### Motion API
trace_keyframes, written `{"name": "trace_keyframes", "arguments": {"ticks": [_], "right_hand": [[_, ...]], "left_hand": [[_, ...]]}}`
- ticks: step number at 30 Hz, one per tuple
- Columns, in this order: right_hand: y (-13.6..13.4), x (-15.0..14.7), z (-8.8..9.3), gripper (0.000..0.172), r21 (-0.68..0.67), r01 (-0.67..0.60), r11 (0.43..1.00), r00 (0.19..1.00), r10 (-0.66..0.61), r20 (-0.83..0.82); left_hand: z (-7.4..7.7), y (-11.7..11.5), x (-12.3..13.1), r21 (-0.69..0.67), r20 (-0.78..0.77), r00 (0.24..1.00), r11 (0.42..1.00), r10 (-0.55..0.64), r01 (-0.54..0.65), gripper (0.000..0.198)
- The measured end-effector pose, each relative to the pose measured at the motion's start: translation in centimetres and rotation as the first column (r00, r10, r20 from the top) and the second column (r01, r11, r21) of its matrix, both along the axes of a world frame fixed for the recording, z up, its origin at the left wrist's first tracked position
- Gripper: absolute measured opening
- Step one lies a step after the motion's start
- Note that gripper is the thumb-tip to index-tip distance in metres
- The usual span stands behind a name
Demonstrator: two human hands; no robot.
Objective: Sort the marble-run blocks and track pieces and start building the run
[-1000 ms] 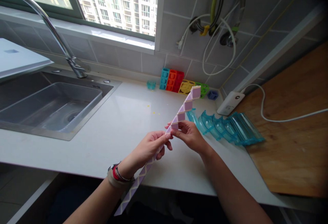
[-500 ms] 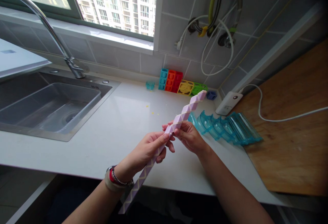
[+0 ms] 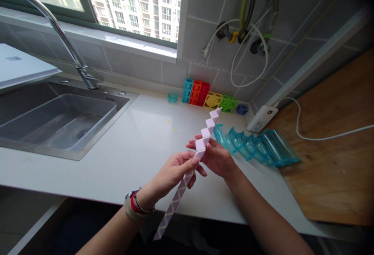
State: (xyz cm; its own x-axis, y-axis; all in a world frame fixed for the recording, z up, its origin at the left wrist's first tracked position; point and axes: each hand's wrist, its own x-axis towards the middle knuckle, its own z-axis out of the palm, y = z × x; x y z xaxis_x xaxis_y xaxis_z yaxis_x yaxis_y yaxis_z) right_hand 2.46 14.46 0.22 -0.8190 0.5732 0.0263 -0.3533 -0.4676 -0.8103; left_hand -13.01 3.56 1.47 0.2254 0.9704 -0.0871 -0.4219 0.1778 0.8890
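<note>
A long lilac and cream snake puzzle (image 3: 175, 199) slants across the view, held above the counter's front part. My left hand (image 3: 178, 169) grips it near its middle, thumb on top and fingers curled underneath. Just above, my right hand (image 3: 217, 155) pinches the upper half, its thumb on the near side and some fingertips showing behind. The upper half is twisted into a zigzag of wedges, while the lower half is a straight bar reaching past the counter edge. My left wrist wears a watch and bracelets.
Translucent blue curved plastic pieces (image 3: 248, 144) lie right of my hands, beside a wooden board (image 3: 336, 169) and a white power bank (image 3: 262, 118). Colourful plastic blocks (image 3: 198, 92) line the wall. At left are the sink (image 3: 78, 154) and faucet (image 3: 62, 39).
The upper half of the snake puzzle has turned, so its wedges now show a sharper zigzag. Its lower end has swung right, and my left hand has shifted slightly right.
</note>
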Motion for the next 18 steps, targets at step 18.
{"name": "trace_keyframes", "arguments": {"ticks": [18], "right_hand": [[0.7,0.1,0.8,0.06,0.223,0.098,0.97,0.939,-0.165,0.303]], "left_hand": [[-1.1,0.5,-0.3,-0.042,-0.347,0.931,0.991,0.108,-0.131,0.051]]}}
